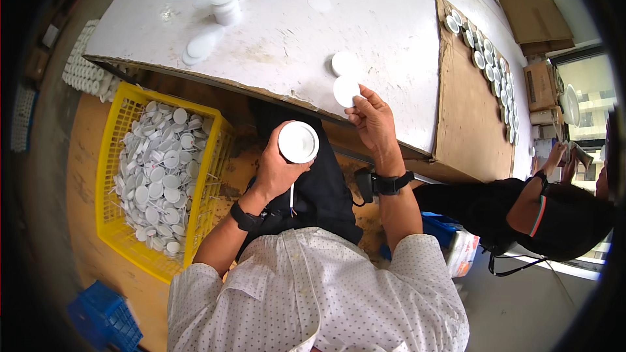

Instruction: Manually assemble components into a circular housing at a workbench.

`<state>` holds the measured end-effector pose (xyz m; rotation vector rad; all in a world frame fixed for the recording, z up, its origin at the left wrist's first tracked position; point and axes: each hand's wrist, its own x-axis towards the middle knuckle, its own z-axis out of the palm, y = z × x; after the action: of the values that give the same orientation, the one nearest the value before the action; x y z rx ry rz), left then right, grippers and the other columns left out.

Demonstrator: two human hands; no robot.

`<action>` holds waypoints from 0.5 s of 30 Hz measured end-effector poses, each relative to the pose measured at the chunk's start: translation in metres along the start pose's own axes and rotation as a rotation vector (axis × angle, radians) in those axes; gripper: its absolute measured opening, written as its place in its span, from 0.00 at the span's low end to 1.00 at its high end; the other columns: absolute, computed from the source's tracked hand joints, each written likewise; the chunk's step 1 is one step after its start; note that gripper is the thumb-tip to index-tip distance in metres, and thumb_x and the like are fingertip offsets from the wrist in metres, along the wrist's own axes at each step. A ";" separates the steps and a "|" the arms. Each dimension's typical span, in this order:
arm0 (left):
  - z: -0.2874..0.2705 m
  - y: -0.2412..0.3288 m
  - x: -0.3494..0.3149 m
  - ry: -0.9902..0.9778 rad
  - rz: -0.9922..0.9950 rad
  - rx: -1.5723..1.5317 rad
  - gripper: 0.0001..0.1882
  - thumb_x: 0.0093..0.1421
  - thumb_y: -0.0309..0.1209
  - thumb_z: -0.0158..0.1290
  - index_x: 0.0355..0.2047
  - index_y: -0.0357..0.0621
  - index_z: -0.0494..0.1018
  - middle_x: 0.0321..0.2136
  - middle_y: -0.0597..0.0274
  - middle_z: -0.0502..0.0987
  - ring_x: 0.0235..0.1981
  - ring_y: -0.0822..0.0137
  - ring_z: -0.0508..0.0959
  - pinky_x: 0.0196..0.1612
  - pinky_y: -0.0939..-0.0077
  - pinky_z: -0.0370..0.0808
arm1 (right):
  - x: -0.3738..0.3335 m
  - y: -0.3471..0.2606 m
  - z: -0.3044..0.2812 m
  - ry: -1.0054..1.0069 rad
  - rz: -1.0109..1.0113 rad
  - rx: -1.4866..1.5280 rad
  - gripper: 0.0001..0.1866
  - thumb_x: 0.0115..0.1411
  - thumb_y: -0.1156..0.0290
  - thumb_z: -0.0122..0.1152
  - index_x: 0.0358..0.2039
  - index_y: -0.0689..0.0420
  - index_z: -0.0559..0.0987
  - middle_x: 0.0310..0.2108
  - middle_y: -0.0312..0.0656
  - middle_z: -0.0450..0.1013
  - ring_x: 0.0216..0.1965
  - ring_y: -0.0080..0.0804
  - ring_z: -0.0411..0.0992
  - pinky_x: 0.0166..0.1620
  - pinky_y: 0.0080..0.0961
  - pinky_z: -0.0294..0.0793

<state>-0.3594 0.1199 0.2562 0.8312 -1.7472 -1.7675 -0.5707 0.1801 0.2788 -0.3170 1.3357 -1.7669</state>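
My left hand [272, 173] is closed around a white round cup-like lamp housing [298, 142], its open side facing up. A short white cable [291, 201] with bare coloured ends hangs below that hand. Between the thumb and fingers of my right hand [374, 122] is the edge of a thin white disc [345, 93], at the near edge of the table. Just beyond it another white disc [344, 62] lies on the tabletop, close to the held one. The underside of the housing is hidden by my left fingers.
The white table [280, 45] carries a stack of discs [225, 6] and loose discs [202, 45]. Rows of white round parts [489, 65] lie on cardboard [466, 111] at right. A yellow crate [111, 156] of white wired discs [160, 176] stands left. A co-worker [541, 212] is at right.
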 end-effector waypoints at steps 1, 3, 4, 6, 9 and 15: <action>0.002 0.003 -0.001 -0.017 -0.002 -0.169 0.35 0.44 0.18 0.61 0.52 0.38 0.58 0.40 0.54 0.72 0.34 0.68 0.76 0.32 0.76 0.76 | -0.004 0.001 0.002 0.003 0.010 0.005 0.15 0.58 0.77 0.53 0.46 0.65 0.70 0.31 0.42 0.73 0.27 0.25 0.74 0.27 0.13 0.76; 0.004 0.007 0.005 -0.018 -0.017 -0.176 0.34 0.45 0.18 0.60 0.52 0.37 0.58 0.39 0.55 0.72 0.31 0.71 0.76 0.28 0.78 0.75 | -0.012 0.006 0.006 0.076 0.001 -0.038 0.13 0.57 0.79 0.53 0.44 0.64 0.72 0.29 0.39 0.73 0.26 0.23 0.73 0.27 0.11 0.73; 0.004 0.008 0.007 -0.038 -0.011 -0.204 0.33 0.45 0.17 0.59 0.52 0.37 0.58 0.37 0.56 0.73 0.27 0.73 0.76 0.24 0.80 0.75 | -0.018 0.010 0.009 0.057 0.022 -0.033 0.13 0.57 0.79 0.53 0.44 0.64 0.72 0.29 0.39 0.73 0.26 0.23 0.73 0.27 0.11 0.73; 0.003 0.007 0.010 -0.034 -0.050 -0.231 0.32 0.46 0.18 0.59 0.51 0.36 0.58 0.36 0.57 0.73 0.26 0.74 0.75 0.25 0.80 0.75 | -0.032 0.019 0.015 0.184 -0.363 -0.620 0.11 0.57 0.80 0.53 0.42 0.65 0.75 0.29 0.37 0.74 0.25 0.20 0.71 0.27 0.11 0.69; 0.003 0.003 0.013 -0.105 -0.049 -0.323 0.33 0.48 0.17 0.54 0.54 0.36 0.54 0.39 0.56 0.71 0.36 0.71 0.76 0.30 0.79 0.76 | -0.048 0.024 0.016 -0.094 -0.942 -1.084 0.14 0.47 0.84 0.59 0.36 0.60 0.77 0.33 0.44 0.76 0.32 0.35 0.75 0.36 0.23 0.74; 0.002 -0.003 0.012 -0.166 -0.019 -0.467 0.32 0.51 0.22 0.52 0.56 0.37 0.52 0.45 0.57 0.67 0.42 0.72 0.72 0.33 0.79 0.75 | -0.058 0.035 0.020 -0.283 -1.226 -1.366 0.23 0.36 0.79 0.61 0.39 0.56 0.78 0.44 0.42 0.72 0.46 0.39 0.70 0.44 0.29 0.72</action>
<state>-0.3688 0.1132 0.2528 0.5147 -1.3322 -2.1871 -0.5068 0.2092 0.2724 -2.4044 2.1159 -1.1081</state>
